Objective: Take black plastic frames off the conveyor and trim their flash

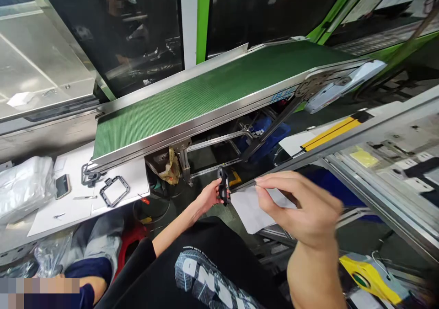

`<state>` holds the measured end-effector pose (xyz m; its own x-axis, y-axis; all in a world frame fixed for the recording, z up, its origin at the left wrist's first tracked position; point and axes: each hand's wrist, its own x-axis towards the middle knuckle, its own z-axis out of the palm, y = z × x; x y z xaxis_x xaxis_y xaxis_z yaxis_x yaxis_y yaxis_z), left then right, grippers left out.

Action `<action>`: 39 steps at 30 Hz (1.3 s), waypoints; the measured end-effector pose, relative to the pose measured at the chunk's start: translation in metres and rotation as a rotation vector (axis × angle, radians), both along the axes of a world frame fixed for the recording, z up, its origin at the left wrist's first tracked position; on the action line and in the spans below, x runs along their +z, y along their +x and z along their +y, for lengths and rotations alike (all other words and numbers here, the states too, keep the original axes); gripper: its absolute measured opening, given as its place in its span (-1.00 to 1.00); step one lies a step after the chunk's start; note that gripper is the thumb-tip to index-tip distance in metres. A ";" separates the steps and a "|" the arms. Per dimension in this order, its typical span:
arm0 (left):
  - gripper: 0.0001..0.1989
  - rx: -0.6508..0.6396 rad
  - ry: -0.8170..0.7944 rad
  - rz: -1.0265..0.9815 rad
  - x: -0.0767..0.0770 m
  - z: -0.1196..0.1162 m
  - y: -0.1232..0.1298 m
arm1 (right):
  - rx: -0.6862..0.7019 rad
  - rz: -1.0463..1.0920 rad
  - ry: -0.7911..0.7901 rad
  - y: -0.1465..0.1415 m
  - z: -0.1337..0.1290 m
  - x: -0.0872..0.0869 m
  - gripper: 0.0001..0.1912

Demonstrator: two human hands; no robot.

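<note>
A small black plastic part [223,185] with openings in it is held upright by my left hand [210,195], its fingers closed around the lower side. To the right and closer to the camera, my right hand [302,204] is raised with thumb and forefinger pinched together. A tiny dark speck shows at those fingertips, too small to name. Below my right hand lies a white sheet [252,208]. Black rectangular frame [114,191] and another black part [89,175] rest on the white-covered table at the left.
A green conveyor belt [192,94] slopes across in front. On the left table are a phone [62,186], plastic bags [24,188] and a thin metal tool [85,198]. A seated person's arm [94,288] is at lower left. Metal rails [384,208] run along the right.
</note>
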<state>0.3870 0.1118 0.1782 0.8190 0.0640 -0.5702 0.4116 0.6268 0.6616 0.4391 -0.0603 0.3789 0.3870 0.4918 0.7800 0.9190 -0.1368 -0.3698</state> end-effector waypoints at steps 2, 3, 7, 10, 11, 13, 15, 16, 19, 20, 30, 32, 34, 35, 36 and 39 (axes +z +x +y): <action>-0.47 -0.016 -0.032 -0.073 -0.003 0.000 0.002 | -0.030 0.158 -0.080 0.003 -0.009 -0.058 -0.84; -0.43 -0.024 -0.028 -0.111 -0.003 0.000 0.003 | -0.051 0.239 -0.113 0.002 -0.015 -0.085 -0.87; -0.40 -0.056 0.043 -0.178 -0.001 -0.006 0.000 | -0.110 0.594 -0.185 -0.019 -0.040 -0.164 -0.91; -0.39 -0.102 0.071 -0.125 -0.007 -0.017 -0.004 | -0.183 0.843 -0.231 -0.033 -0.050 -0.191 -0.85; -0.37 -0.118 0.082 -0.094 -0.011 -0.021 -0.005 | -0.213 0.911 -0.231 -0.036 -0.051 -0.196 -0.83; -0.34 -0.148 0.105 -0.022 -0.021 -0.029 -0.008 | -0.279 0.998 -0.215 -0.038 -0.053 -0.204 -0.80; -0.32 -0.178 0.115 0.041 -0.031 -0.037 -0.012 | -0.338 1.048 -0.192 -0.040 -0.053 -0.210 -0.76; -0.31 -0.190 0.115 0.064 -0.037 -0.041 -0.014 | -0.355 1.071 -0.183 -0.040 -0.053 -0.213 -0.74; -0.30 -0.197 0.111 0.104 -0.048 -0.049 -0.018 | -0.367 1.135 -0.174 -0.042 -0.054 -0.222 -0.68; -0.29 -0.192 0.114 0.110 -0.051 -0.051 -0.019 | -0.371 1.147 -0.175 -0.043 -0.055 -0.225 -0.67; -0.24 -0.162 0.190 0.131 -0.056 -0.056 -0.020 | -0.375 1.204 -0.170 -0.049 -0.052 -0.243 -0.72; -0.24 -0.165 0.203 0.122 -0.056 -0.057 -0.021 | -0.390 1.196 -0.165 -0.049 -0.055 -0.246 -0.71; -0.22 -0.178 0.204 0.105 -0.057 -0.059 -0.022 | -0.425 1.187 -0.153 -0.048 -0.067 -0.250 -0.70; -0.21 -0.176 0.206 0.098 -0.058 -0.060 -0.022 | -0.468 1.180 -0.144 -0.047 -0.078 -0.252 -0.69; -0.21 -0.167 0.211 0.096 -0.060 -0.060 -0.023 | -0.533 1.170 -0.138 -0.046 -0.093 -0.256 -0.68; -0.23 -0.150 0.222 0.118 -0.072 -0.059 -0.022 | -0.762 1.126 -0.153 -0.041 -0.145 -0.267 -0.63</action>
